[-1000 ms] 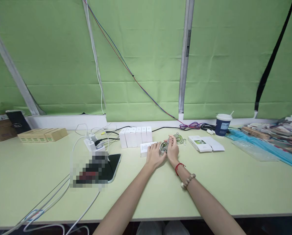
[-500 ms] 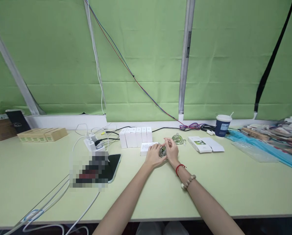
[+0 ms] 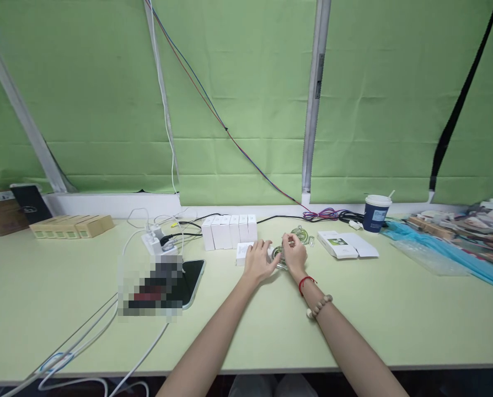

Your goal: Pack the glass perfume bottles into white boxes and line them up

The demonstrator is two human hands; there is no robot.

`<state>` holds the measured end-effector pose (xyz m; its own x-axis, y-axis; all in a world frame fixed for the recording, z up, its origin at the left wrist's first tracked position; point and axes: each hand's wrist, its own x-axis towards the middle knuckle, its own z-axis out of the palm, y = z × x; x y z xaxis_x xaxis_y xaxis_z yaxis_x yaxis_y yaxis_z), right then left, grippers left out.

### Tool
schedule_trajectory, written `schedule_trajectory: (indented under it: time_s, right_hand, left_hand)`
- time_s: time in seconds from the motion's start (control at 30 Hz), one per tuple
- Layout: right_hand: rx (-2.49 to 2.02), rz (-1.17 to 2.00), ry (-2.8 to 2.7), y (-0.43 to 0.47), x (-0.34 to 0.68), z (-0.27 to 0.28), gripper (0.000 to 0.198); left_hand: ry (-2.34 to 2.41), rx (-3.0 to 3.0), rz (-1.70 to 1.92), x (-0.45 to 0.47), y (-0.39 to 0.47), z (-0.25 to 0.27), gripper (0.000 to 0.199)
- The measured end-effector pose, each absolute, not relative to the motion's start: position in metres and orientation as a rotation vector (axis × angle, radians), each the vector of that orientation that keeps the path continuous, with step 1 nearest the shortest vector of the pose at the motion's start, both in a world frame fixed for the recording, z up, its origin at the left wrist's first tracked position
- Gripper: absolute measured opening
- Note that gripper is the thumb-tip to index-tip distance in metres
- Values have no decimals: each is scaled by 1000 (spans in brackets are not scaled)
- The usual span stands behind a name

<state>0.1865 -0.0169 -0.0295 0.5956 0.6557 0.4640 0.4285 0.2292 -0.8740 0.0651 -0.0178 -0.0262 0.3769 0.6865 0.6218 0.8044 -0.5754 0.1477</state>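
My left hand (image 3: 260, 261) lies over a small white box (image 3: 242, 254), its fingers apart and its thumb stretched toward a round clear glass piece (image 3: 277, 253) with green in it. The hand covers the middle of the box, and whether it presses on it I cannot tell. Right beside the glass piece is my right hand (image 3: 295, 255), thumb and fingers pinched together. Whatever lies in that pinch is hidden. A second round clear glass piece (image 3: 301, 235) rests just behind the right hand, with a tiny clear glass part (image 3: 311, 241) at its side.
Several white boxes (image 3: 230, 232) stand in a row behind the left hand. An opened white carton (image 3: 338, 245) and a paper cup (image 3: 376, 213) are at right. Left are a phone (image 3: 193, 282), a power strip (image 3: 152, 242) with cables, and yellowish boxes (image 3: 73, 227).
My left hand has let go of the round glass piece and spread over the white box, which shifted slightly. My right hand has moved slightly to the right, still pinched.
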Motion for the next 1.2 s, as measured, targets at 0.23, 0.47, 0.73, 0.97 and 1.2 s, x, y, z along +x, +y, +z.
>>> schedule_trajectory:
  time_s: [0.23,0.47,0.73,0.97,1.2]
  right_hand:
    - [-1424,111,-1025,-17,191,-30,30]
    - [-1398,62,-1221,-20,194,-33,30]
    - [-1365,56,-1220,-24,194,-29,26]
    - [-1335,16,-1326,-26,188,-27,28]
    - [-1283,16,-1518,-27,183,-27,31]
  left_hand:
    - [-1938,-2269,-767,57,-12,-14,59]
    - [-2074,-2047,-744,41,-3,-6,58]
    - [-2339,-1963,-714,20,7,-5,48]
    - [-2357,-2045,-782,22,8,-4,41]
    - [-2413,-2088,-829,23,12,-7,32]
